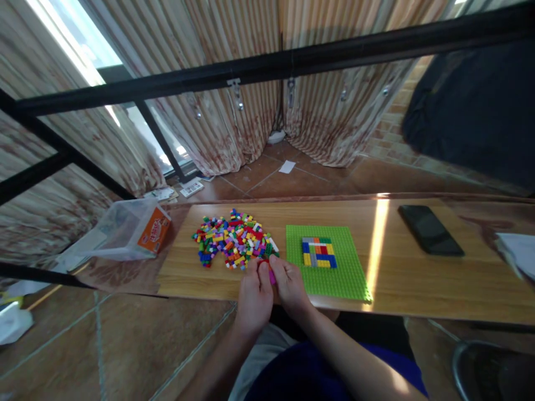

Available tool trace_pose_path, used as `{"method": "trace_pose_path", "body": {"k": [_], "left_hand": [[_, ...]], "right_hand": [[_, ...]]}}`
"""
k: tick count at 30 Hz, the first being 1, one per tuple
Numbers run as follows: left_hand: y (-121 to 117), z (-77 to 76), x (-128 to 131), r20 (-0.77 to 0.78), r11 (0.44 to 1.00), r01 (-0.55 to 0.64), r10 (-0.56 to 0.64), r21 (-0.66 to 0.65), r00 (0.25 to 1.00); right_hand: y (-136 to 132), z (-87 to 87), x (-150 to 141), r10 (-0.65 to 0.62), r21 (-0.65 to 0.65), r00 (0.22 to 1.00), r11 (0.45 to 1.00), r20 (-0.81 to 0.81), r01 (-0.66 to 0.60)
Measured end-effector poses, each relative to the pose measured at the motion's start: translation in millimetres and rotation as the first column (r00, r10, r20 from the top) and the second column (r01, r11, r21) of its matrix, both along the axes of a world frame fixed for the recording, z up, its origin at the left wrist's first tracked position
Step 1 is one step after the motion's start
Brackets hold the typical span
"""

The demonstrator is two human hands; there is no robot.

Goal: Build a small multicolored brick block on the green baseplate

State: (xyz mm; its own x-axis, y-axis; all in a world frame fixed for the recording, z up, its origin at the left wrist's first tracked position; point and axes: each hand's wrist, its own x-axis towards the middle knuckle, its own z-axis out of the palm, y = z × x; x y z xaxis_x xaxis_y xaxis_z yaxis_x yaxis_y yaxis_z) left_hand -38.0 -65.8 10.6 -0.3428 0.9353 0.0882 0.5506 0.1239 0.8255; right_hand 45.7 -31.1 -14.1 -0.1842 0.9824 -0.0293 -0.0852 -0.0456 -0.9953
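Observation:
My left hand (256, 292) and my right hand (291, 283) meet at the near edge of the board, fingers closed together. Between them a magenta toy brick (272, 277) shows, with a bit of red brick at the fingertips; the fingers cover most of both. Just beyond my left hand spreads a loose pile of small coloured toy bricks (234, 236). To the right of my right hand lies a green studded baseplate (346, 281). On it stands a low block of joined bricks (320, 252) in blue, yellow, red, grey, white, orange and green.
A clear plastic box (121, 225) with an orange label stands left of the wooden board (200, 284). A black phone (430, 229) lies on the board's right part. A black metal bar (267, 64) crosses in front of the curtains. White paper (520, 250) sits at far right.

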Motion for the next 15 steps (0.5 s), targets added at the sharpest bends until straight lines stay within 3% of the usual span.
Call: {"method": "trace_pose_path", "body": {"k": [6, 9, 11, 13, 15], "left_hand": [[16.7, -6.4, -29.4, 0.164, 0.994, -0.09, 0.08, 0.057, 0.983], [23.9, -14.5, -42.9, 0.351, 0.988, -0.154, 0.137, 0.021, 0.926], [26.5, -20.9, -51.7, 0.439, 0.983, -0.184, 0.171, -0.013, 0.882], [27.2, -26.6, -59.8, 0.494, 0.975, -0.216, 0.21, -0.045, 0.844], [26.5, -30.7, -66.8, 0.54, 0.966, -0.249, 0.249, -0.074, 0.804]], "right_hand": [[19.6, -5.1, -28.5, 0.09, 0.01, 0.996, 0.996, 0.027, -0.09], [41.8, -2.6, -38.2, 0.115, 0.112, 0.96, 0.983, 0.257, -0.148], [61.0, 4.2, -45.7, 0.102, 0.19, 0.846, 0.954, 0.523, -0.232], [79.7, 13.0, -55.1, 0.035, 0.241, 0.66, 0.915, 0.751, -0.324], [94.1, 20.4, -65.5, -0.005, 0.214, 0.469, 0.894, 0.883, -0.393]]}}
